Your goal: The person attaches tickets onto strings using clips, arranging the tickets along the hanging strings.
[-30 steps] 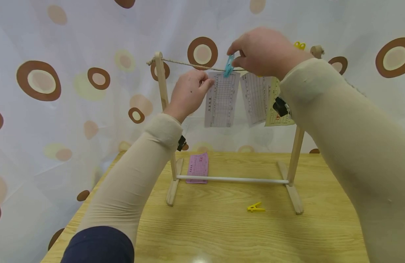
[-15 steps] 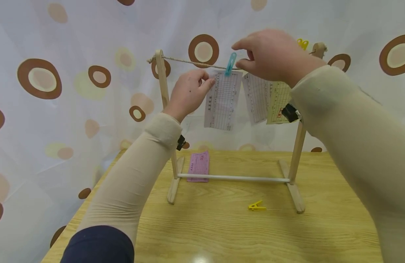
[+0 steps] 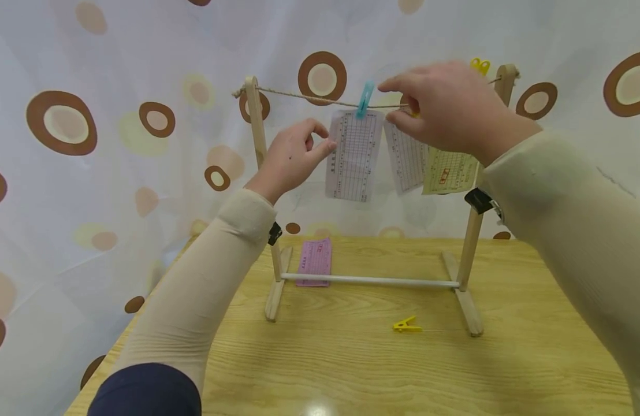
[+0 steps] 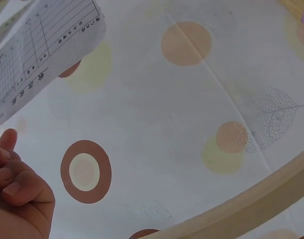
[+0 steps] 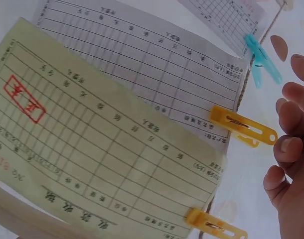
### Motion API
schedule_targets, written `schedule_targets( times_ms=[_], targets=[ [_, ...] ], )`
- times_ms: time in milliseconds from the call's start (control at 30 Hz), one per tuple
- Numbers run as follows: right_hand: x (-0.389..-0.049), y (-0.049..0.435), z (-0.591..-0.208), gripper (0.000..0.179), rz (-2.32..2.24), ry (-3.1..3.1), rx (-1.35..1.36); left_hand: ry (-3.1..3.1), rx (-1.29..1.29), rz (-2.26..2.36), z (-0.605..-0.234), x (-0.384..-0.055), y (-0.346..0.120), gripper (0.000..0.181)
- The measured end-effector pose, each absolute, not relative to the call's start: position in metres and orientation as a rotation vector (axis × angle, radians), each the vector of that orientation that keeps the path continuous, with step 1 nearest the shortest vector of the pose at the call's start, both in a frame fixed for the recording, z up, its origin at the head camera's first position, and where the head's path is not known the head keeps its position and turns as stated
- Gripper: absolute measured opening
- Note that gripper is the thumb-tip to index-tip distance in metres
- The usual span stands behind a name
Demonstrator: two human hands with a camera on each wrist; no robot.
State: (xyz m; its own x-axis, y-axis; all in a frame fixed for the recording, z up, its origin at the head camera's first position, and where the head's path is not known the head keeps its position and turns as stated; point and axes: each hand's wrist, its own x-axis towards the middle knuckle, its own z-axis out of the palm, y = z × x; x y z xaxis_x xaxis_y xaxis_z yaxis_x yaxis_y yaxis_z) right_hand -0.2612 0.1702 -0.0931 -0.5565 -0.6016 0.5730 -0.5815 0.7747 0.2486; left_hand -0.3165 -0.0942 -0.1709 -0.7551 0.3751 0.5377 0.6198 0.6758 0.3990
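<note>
A white printed slip (image 3: 354, 159) hangs from the rope (image 3: 299, 96), clipped by a light blue clothespin (image 3: 365, 99). My left hand (image 3: 291, 156) is just left of this slip, its thumb and index finger apart near the slip's edge and nothing between them. In the left wrist view, the fingers (image 4: 22, 184) are loosely bent below the paper. Right of the blue clothespin, my right hand (image 3: 450, 107) hovers with thumb and index finger spread. The right wrist view shows a second white slip (image 5: 142, 59) and a yellow slip (image 5: 107, 134), clipped by yellow clothespins (image 5: 244, 125).
A wooden stand with a left post (image 3: 257, 124), a right post (image 3: 472, 242) and a white lower bar (image 3: 372, 281) carries the rope. On the table (image 3: 351, 364) lie a pink slip (image 3: 315, 263), behind the bar, and a yellow clothespin (image 3: 406, 325), in front.
My right hand has let go of the blue clothespin and moved right and slightly down. My left hand has drawn back a little from the slip, which stays hanging.
</note>
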Motion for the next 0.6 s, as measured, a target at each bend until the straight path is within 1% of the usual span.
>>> schedule_targets(
  times_ms=[133, 333, 467, 600],
  targets=[
    [-0.258, 0.176, -0.101, 0.043, -0.003, -2.322, 0.861, -2.516, -0.783, -0.811, -0.178, -0.314, -0.099, 0.038],
    [-0.249, 0.182, -0.120, 0.044, 0.087, -2.347, 0.832, -2.552, -0.810, -0.793, -0.195, -0.312, -0.108, 0.039],
    [-0.242, 0.188, -0.139, 0.043, 0.141, -2.310, 0.876, -2.594, -0.850, -0.799, -0.214, -0.311, -0.111, 0.040],
    [-0.237, 0.193, -0.166, 0.037, 0.223, -2.326, 0.900, -2.682, -0.864, -0.822, -0.236, -0.312, -0.113, 0.041]
  ],
)
